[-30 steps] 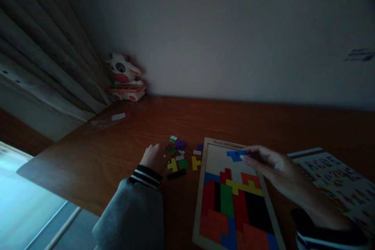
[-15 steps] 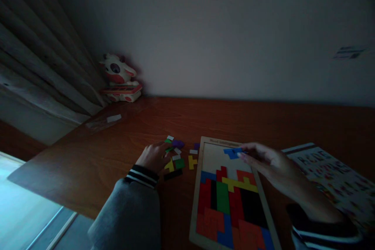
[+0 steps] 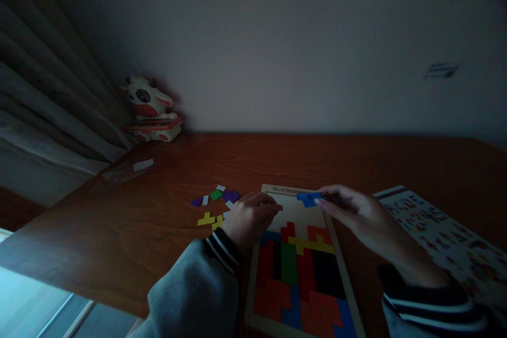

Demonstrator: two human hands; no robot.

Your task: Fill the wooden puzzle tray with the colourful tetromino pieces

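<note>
My right hand (image 3: 356,214) pinches a blue puzzle piece (image 3: 307,199) between thumb and fingers, over the bare upper part of the wooden puzzle board (image 3: 250,301). The board's lower part is filled with red, black, green, yellow and blue pieces, among them a long yellow piece (image 3: 311,245). Across the board's upper left edge reaches my left hand (image 3: 251,217), fingers drawn together and pointing right. Whatever its fingertips may hold is hidden. Loose pieces lie left of it, including a yellow T-shaped piece (image 3: 206,219), a green piece (image 3: 216,195) and a purple piece (image 3: 196,202).
A printed sheet (image 3: 439,237) lies right of the board. At the back left sits a cow-shaped toy (image 3: 152,108) beside the curtain (image 3: 51,95). A clear plastic bag (image 3: 127,170) rests on the brown table (image 3: 130,232) near its left edge.
My left hand has moved right, from the loose pieces to over the board. My right hand still holds the blue piece above the board. The view has turned slightly right.
</note>
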